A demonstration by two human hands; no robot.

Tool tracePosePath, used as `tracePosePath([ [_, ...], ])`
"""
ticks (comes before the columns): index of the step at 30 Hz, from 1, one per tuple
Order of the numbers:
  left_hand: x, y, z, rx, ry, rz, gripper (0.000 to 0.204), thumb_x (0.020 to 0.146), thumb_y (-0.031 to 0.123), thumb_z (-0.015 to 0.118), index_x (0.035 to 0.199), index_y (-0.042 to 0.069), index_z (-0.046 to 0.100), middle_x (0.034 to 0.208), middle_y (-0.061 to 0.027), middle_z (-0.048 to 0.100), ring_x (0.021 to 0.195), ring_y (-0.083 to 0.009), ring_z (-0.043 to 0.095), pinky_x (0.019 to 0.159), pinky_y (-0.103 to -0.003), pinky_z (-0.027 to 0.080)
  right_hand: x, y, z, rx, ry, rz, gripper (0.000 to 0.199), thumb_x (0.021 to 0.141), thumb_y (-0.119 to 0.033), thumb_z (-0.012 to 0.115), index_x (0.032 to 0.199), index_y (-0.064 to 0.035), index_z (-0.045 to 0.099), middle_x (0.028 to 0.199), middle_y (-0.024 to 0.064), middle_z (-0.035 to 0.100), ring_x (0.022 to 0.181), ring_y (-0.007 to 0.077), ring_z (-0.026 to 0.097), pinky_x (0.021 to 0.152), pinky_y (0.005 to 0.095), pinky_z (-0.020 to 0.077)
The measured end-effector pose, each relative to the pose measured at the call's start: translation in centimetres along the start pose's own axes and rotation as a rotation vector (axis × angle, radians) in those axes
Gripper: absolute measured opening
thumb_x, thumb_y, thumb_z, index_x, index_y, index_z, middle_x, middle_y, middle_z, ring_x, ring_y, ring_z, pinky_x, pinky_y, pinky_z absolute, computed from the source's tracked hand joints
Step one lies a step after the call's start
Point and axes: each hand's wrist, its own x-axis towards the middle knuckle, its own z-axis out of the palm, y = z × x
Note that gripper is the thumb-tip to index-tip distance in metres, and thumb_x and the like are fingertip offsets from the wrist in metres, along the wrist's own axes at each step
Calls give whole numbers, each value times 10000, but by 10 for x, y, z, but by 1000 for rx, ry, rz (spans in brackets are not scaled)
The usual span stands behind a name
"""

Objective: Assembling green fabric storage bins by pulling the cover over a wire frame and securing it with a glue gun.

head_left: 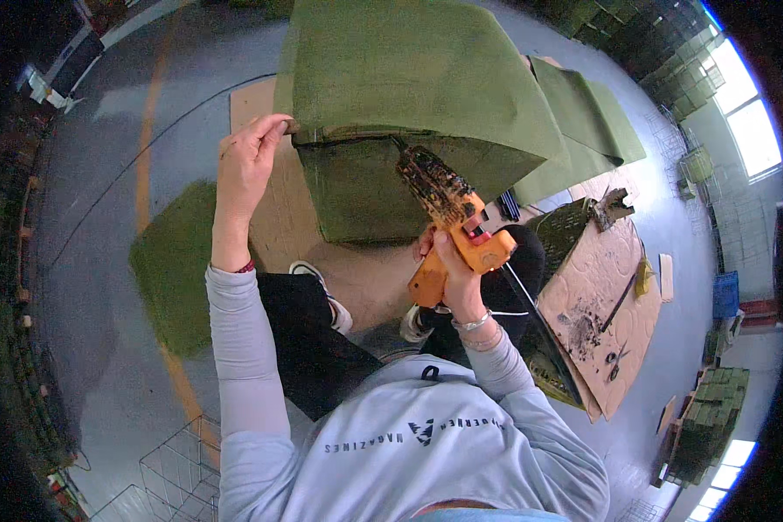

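Note:
My right hand [458,277] is wrapped round the handle of an orange glue gun [468,228], its front part caked with black and brown residue. A long black glue stick [539,317] runs out of its back end. The gun's tip touches or nearly touches a dark line [348,139] along the edge of a large green mesh-like sheet [409,70]. At that line's left end, my left hand [254,157] pinches the sheet's corner between thumb and fingers. Below the line lies another green panel [365,191]; whether the two are joined I cannot tell.
Cardboard [270,200] lies under the work. At right, a cardboard piece [622,287] bears black smears, scissors [616,361] and a dark stick [618,304]. More green sheets [574,113] lie beyond. A green piece [183,270] and a wire frame [178,465] are at left.

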Motion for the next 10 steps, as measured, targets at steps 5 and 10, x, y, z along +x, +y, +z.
tracePosePath([
  [5,0,0,1,30,-25,-15,157,917,161,561,963,34,643,804,-108,650,641,-211,594,599,-303,441,-3,-5,3,40,21,0,167,911,-171,587,979,-33,525,792,38,540,713,144,533,646,289,449],
  [10,0,-2,2,40,-22,-10,159,919,163,561,982,42,642,830,-114,664,700,-203,634,622,-308,459,-3,4,-11,98,17,19,210,897,-155,621,1047,-37,533,816,33,580,736,138,566,658,297,478],
])
